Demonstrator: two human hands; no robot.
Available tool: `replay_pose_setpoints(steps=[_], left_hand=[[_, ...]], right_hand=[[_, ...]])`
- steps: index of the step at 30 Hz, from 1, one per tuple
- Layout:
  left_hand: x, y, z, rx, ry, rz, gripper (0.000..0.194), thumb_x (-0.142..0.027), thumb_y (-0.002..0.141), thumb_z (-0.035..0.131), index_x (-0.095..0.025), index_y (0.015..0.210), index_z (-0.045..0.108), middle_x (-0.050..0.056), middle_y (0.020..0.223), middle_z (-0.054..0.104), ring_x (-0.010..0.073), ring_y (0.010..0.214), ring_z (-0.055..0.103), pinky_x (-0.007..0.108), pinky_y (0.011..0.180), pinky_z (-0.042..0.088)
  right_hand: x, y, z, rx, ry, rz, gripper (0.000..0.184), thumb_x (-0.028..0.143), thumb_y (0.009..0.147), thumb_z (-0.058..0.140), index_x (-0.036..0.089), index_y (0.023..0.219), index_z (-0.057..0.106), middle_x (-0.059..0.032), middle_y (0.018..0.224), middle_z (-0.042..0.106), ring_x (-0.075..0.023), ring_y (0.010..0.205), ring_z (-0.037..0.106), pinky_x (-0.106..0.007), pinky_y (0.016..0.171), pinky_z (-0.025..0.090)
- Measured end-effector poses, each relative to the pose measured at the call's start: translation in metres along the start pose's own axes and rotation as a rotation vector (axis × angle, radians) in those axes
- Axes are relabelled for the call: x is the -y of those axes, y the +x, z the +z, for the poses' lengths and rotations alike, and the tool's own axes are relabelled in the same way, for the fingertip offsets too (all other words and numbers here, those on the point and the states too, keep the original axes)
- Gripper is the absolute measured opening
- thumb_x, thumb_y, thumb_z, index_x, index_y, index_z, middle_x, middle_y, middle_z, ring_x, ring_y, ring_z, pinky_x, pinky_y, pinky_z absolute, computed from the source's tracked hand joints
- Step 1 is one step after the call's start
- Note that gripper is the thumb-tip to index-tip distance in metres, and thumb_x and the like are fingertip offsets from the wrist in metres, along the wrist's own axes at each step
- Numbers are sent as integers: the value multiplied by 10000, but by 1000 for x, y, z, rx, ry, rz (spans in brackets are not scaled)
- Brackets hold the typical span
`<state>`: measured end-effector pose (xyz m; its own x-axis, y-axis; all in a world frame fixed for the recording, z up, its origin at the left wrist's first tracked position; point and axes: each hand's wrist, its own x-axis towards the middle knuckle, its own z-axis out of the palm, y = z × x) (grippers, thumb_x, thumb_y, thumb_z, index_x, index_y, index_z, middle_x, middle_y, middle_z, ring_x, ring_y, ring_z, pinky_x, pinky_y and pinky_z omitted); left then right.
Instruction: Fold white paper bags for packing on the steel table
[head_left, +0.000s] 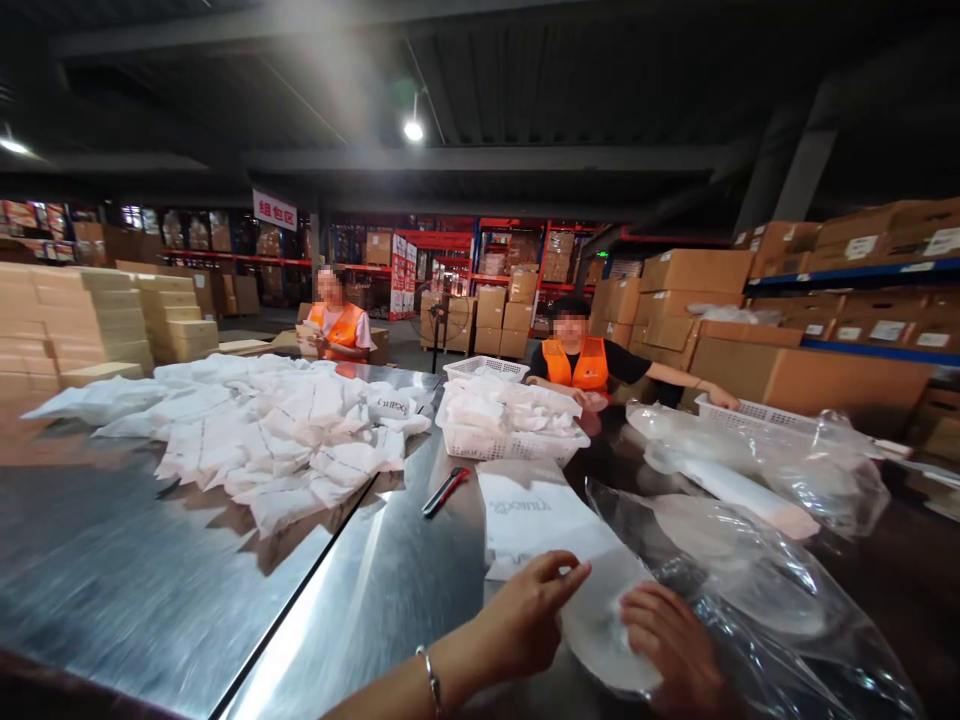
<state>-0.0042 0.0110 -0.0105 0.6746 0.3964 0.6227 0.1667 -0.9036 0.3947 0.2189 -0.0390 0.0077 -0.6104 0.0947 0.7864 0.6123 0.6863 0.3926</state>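
A strip of printed white bags (529, 510) lies on the metal table in front of me and runs toward a roll of white bags (604, 625). My left hand (529, 610), with a bracelet at its wrist, is above the strip's left side. Its thumb and fingers are drawn together; whatever may be between them is too small to tell. My right hand (667, 630) curls its fingers over the right edge of the roll, gripping it. Clear plastic wrapping (765, 580) lies beside the roll on the right.
A red and black box cutter (445, 491) lies beyond my left hand. Filled white bags (285, 425) are heaped at left. A white basket (499, 445) holds more bags. Two people in orange vests (576, 366) are across the table. Wrapped rolls (735, 490) lie at right.
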Motion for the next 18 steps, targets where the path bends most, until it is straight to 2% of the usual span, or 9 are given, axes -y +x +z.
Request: replay_pose_setpoints(steps=[3, 6, 7, 9, 12, 14, 16, 18], left_hand=[[-7, -1, -3, -2, 107, 84, 849, 23, 685, 517, -162, 1481, 284, 142, 1353, 489, 252, 1194, 510, 358, 1013, 471], [-14, 0, -10, 53, 298, 140, 515, -94, 929, 442, -205, 1429, 389, 82, 1254, 581, 193, 997, 578, 283, 869, 504], [-14, 1, -13, 68, 354, 164, 427, -138, 980, 396, -213, 1399, 434, 65, 1224, 605, 176, 935, 585, 262, 809, 502], [-12, 2, -16, 57, 415, 199, 373, -180, 1013, 360, -214, 1366, 477, 49, 1179, 635, 164, 873, 588, 250, 734, 493], [-1, 1, -14, 64, 370, 116, 496, -93, 956, 409, -207, 1438, 393, 72, 1249, 597, 191, 973, 578, 274, 807, 503], [8, -2, -10, 119, 255, 28, 682, -23, 830, 507, -189, 1470, 341, 104, 1312, 545, 224, 1089, 550, 317, 922, 492], [16, -5, -3, 193, 113, -30, 830, 7, 692, 569, -170, 1471, 344, 125, 1349, 509, 254, 1173, 522, 354, 1008, 457], [24, -7, 4, 242, -7, -99, 886, 12, 619, 588, -179, 1459, 376, 124, 1361, 500, 264, 1186, 531, 356, 1021, 451]], right_hand=[[3, -3, 0, 57, -49, -77, 293, 100, 955, 305, 189, 916, 581, -50, 874, 696, -176, 934, 648, -381, 950, 468], [9, -1, -4, 50, -90, -114, 293, 124, 998, 320, 173, 894, 590, -55, 895, 695, -169, 976, 638, -369, 1018, 420], [10, 1, -5, 45, -112, -124, 280, 129, 1004, 335, 168, 892, 589, -61, 909, 693, -173, 994, 634, -374, 1027, 413], [13, 6, -6, 27, -159, -128, 254, 112, 997, 356, 165, 898, 584, -74, 937, 689, -189, 1023, 626, -389, 1018, 417], [16, 15, 2, 19, -185, -51, 285, 19, 926, 331, 171, 904, 571, -64, 911, 681, -185, 957, 636, -378, 940, 453], [18, 19, 12, 40, -154, 23, 322, -29, 851, 307, 176, 881, 554, -37, 824, 662, -165, 828, 634, -356, 847, 478], [19, 19, 21, 60, -110, 61, 308, -29, 817, 312, 181, 854, 535, -13, 735, 621, -153, 720, 602, -340, 776, 478], [18, 15, 27, 91, -29, 90, 262, -7, 814, 335, 186, 834, 511, -8, 705, 590, -153, 679, 574, -335, 748, 472]])
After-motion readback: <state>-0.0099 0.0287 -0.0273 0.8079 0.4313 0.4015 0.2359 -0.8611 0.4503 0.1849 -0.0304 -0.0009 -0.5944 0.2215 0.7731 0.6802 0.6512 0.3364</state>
